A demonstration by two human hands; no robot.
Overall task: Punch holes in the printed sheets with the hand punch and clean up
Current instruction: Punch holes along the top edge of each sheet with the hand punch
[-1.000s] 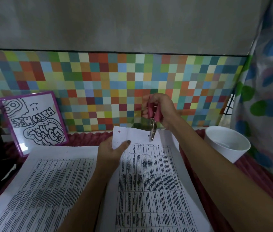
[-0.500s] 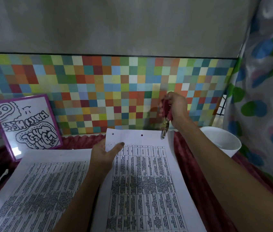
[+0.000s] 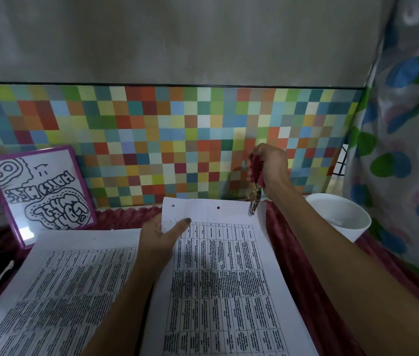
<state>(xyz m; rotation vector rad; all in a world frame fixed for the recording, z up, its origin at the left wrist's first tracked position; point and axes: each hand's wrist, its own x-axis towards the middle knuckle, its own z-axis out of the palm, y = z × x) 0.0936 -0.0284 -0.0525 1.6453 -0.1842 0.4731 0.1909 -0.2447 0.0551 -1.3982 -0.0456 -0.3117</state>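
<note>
**Punch at the sheet's far right corner**

The hand punch [image 3: 255, 191], red-handled with a metal head, hangs nose-down at the far right corner of the printed sheet [image 3: 225, 278], its tip touching the paper's top margin. The right hand [image 3: 270, 168] is clenched around its handles. Two holes already show along that margin, one near the far left corner and one near the middle. The left hand [image 3: 161, 236] pinches the sheet's far left part, thumb on top. A second printed sheet [image 3: 49, 291] lies to the left on the table [image 3: 306, 278], which is covered in dark red cloth. A white cup [image 3: 339, 217] stands at the right edge; a purple-framed drawing [image 3: 41, 191] leans against the tiled wall [image 3: 152, 140] at the far left.
</note>
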